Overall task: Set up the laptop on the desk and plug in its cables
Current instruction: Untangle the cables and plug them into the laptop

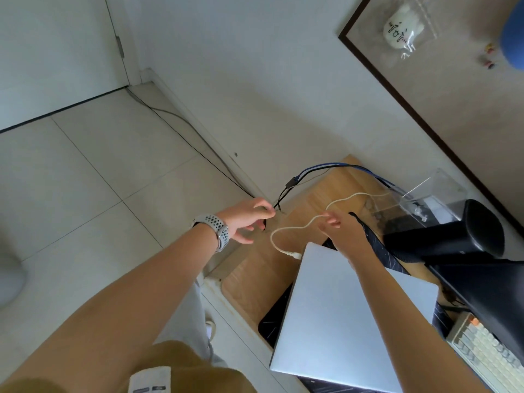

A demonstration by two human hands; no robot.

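Note:
A closed silver laptop lies on a dark mat on the wooden desk. A white cable loops across the desk and ends in a plug beside the laptop's far corner. My right hand reaches over the laptop, its fingertips pinching the white cable. My left hand, a grey watch on its wrist, pinches a black cable hanging at the desk's left end. That black cable joins a blue bundle running along the desk's far edge.
A black monitor arm and a dark screen stand at the right. A clear plastic box sits behind my right hand. A keyboard lies at the lower right. Another cable runs along the tiled floor by the wall.

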